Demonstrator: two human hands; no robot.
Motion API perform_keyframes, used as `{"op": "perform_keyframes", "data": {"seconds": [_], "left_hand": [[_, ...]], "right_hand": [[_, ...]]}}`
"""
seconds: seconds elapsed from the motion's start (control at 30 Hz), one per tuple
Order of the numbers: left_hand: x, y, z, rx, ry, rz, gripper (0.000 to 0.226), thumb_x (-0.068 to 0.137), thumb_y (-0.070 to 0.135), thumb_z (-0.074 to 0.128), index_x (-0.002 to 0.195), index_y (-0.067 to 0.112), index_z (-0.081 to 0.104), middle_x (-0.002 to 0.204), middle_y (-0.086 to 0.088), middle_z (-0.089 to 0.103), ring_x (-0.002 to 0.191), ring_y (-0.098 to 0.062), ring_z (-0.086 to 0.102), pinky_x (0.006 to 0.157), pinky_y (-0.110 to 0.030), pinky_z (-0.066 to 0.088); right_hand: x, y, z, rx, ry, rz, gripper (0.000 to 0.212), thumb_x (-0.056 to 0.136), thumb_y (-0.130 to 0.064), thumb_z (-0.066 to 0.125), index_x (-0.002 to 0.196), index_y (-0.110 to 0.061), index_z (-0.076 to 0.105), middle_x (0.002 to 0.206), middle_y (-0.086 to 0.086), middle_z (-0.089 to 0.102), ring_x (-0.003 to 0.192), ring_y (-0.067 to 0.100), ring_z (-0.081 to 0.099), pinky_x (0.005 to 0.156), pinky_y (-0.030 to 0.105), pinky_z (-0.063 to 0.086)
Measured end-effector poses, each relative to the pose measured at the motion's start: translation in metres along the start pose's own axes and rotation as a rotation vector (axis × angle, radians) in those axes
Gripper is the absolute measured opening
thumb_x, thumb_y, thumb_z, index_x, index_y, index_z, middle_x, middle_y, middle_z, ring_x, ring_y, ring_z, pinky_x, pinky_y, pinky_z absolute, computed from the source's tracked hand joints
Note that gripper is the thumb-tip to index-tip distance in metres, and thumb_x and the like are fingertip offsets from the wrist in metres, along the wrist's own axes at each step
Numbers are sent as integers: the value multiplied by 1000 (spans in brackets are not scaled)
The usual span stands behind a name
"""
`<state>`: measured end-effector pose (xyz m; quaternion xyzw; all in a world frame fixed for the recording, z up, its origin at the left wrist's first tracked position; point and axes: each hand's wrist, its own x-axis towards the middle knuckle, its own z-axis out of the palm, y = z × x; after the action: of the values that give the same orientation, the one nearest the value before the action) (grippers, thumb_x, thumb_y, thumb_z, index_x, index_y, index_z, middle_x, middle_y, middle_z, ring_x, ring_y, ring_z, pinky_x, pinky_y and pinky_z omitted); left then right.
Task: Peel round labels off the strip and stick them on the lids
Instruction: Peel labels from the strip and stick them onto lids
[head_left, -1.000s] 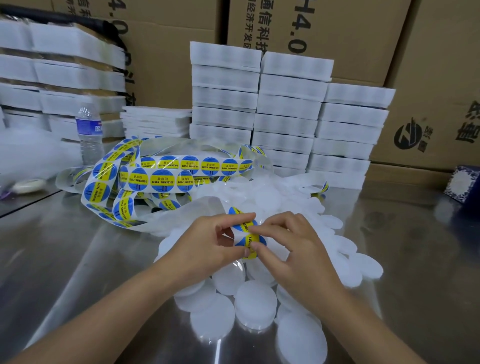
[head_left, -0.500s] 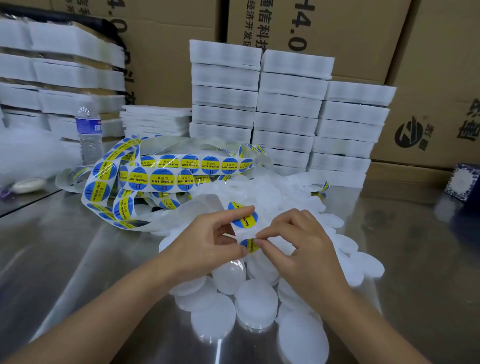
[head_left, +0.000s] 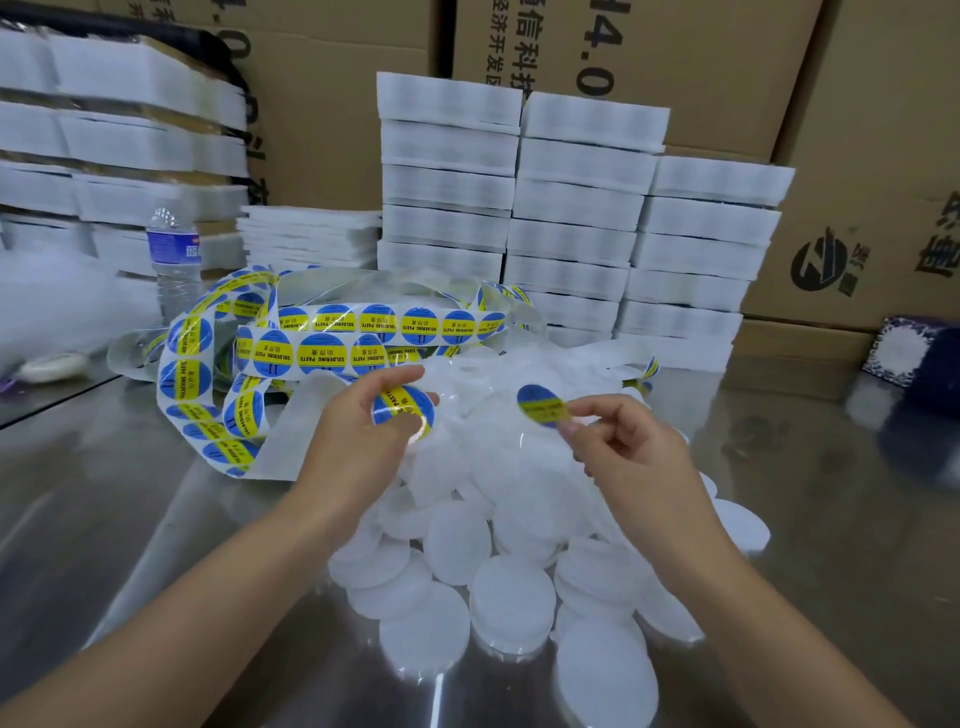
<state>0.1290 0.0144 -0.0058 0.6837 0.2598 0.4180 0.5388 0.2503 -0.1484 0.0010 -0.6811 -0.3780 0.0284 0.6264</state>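
Observation:
A long backing strip (head_left: 332, 340) of round blue-and-yellow labels lies coiled on the steel table behind my hands. My left hand (head_left: 358, 441) pinches the strip's near end, where one label (head_left: 402, 410) still sits on the clear backing. My right hand (head_left: 618, 447) pinches a single peeled label (head_left: 540, 405) by its edge between thumb and forefinger, held in the air apart from the strip. Below and between my hands lies a heap of several white round lids (head_left: 511, 597).
Stacks of white foam trays (head_left: 576, 208) stand behind the heap, with more at the far left (head_left: 119, 130) and cardboard boxes (head_left: 857, 234) along the back. A water bottle (head_left: 174, 260) stands left of the strip. A blue patterned box (head_left: 909, 351) sits at the right edge.
My hands were together over the strip's end, picking at a label. Now the right hand has pulled away to the right with the label peeled free, while the left still holds the strip.

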Motion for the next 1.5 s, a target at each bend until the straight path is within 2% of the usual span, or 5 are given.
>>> {"op": "perform_keyframes", "data": {"seconds": [0.27,0.57,0.67,1.1,1.5], "left_hand": [[-7,2,4,49,-179,36,50,82,-9,56,62,33,75,77,16,73,68,6,61,61,-4,44],[-16,5,6,131,-316,-45,14,76,39,70,73,29,78,90,-4,74,75,-3,58,67,-16,40],[-20,3,8,132,-411,-55,48,57,69,66,78,27,77,84,-10,69,78,-10,51,75,-27,36],[-20,0,9,26,-402,-97,19,83,27,68,66,25,76,63,12,65,50,4,51,46,-7,35],[-15,-2,11,-103,-391,-202,11,81,30,69,76,27,78,80,4,73,76,-12,63,77,-30,50]], "right_hand": [[-9,21,5,-757,-310,-72,86,68,-51,75,135,-45,22,119,-19,44,109,4,46,94,26,38],[-10,17,8,-449,-102,-208,78,70,-35,76,132,-43,29,111,-23,48,100,0,45,82,11,35],[-15,9,13,-375,-59,-268,76,67,-36,76,123,-52,27,108,-27,48,100,-2,48,81,4,35],[-22,-6,15,-235,199,-352,40,69,-41,75,103,-44,53,91,-19,50,85,4,47,76,9,34],[-9,-8,4,247,50,335,5,66,-35,75,61,-32,74,50,-15,47,63,12,36,60,27,32]]}}
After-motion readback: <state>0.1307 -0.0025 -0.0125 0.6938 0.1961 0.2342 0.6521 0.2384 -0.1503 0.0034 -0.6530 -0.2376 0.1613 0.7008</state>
